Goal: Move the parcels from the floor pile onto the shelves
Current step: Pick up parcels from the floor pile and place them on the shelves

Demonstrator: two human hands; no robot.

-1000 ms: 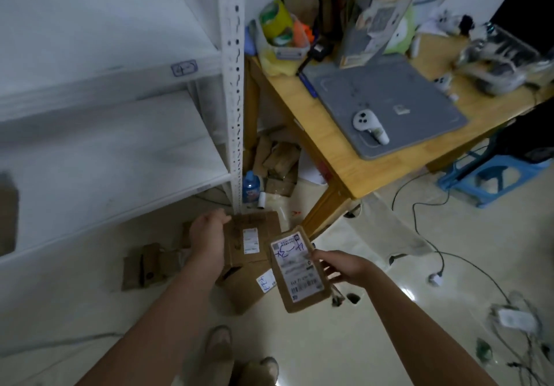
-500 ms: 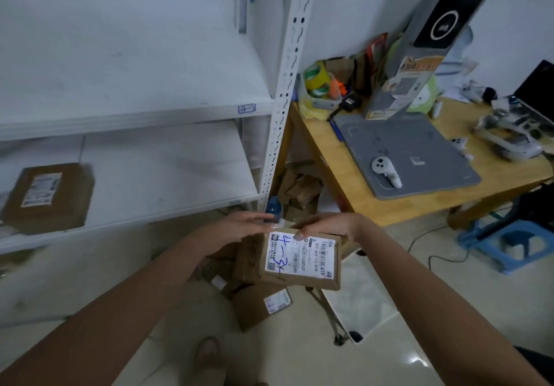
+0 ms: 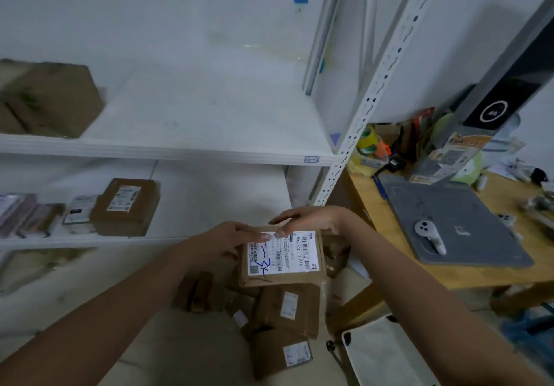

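Note:
I hold a small brown parcel [image 3: 283,261] with a white label and blue handwriting in front of the white shelves [image 3: 168,148]. My right hand [image 3: 311,220] grips its far edge, thumb on the label. My left hand [image 3: 227,240] holds its left side, a finger lying on the label. Below it on the floor lies the pile of brown parcels [image 3: 284,310]. A brown parcel [image 3: 126,207] and a few smaller packets [image 3: 30,214] lie on the lower shelf. Another brown box [image 3: 54,98] sits on the upper shelf at the left.
A perforated white shelf post [image 3: 365,110] stands right of the shelves. Beyond it is a wooden desk [image 3: 467,277] with a grey mat [image 3: 449,223], a white controller [image 3: 428,234], tape rolls and clutter. A white bag [image 3: 386,352] lies on the floor under the desk.
The view has tilted up from the floor pile toward the shelves. The parcel was turned label-up and raised, and my left hand has come onto it beside the right.

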